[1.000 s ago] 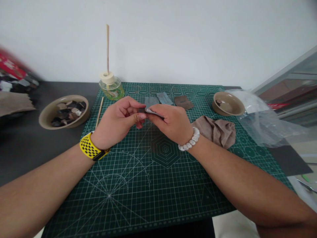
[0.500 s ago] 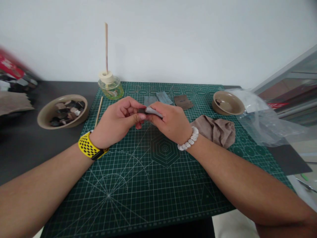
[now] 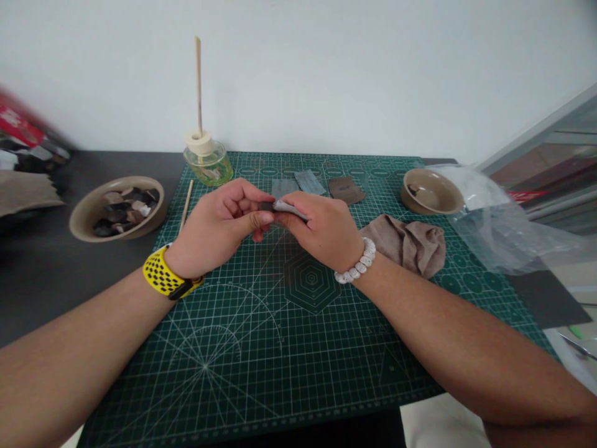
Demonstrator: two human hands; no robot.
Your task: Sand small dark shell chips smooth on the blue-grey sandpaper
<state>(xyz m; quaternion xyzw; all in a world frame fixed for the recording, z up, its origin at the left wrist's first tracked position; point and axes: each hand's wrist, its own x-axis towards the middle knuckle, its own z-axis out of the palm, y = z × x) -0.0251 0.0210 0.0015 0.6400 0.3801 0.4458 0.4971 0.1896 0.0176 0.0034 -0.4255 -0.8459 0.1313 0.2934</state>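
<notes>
Above the middle of the green cutting mat [image 3: 242, 386], my two hands meet. My left hand [image 3: 217, 227] pinches a small dark brown piece [image 3: 266, 206], perhaps wood, between thumb and fingers. Folded grey sandpaper [image 3: 290, 209] is gripped in my right hand [image 3: 324, 230], its edge against the small piece. Most of the piece is hidden by my fingertips. Behind the hands lie two grey-blue sandpaper sheets [image 3: 310, 182] and a brown sheet [image 3: 346, 190]. A crumpled brown cloth [image 3: 410, 246] lies just right of my right wrist.
On the left stands a tan bowl [image 3: 81, 218] of dark and light chips. Another tan bowl [image 3: 438, 193], holding a small dark piece, is at the right beside a clear plastic bag [image 3: 499, 230]. A glass diffuser bottle [image 3: 209, 165] with a stick stands behind; a thin stick [image 3: 186, 204] lies nearby.
Both hands keep their grip in nearly the same place. Slightly more of the dark piece shows between my left fingertips; the view has shifted a little.
</notes>
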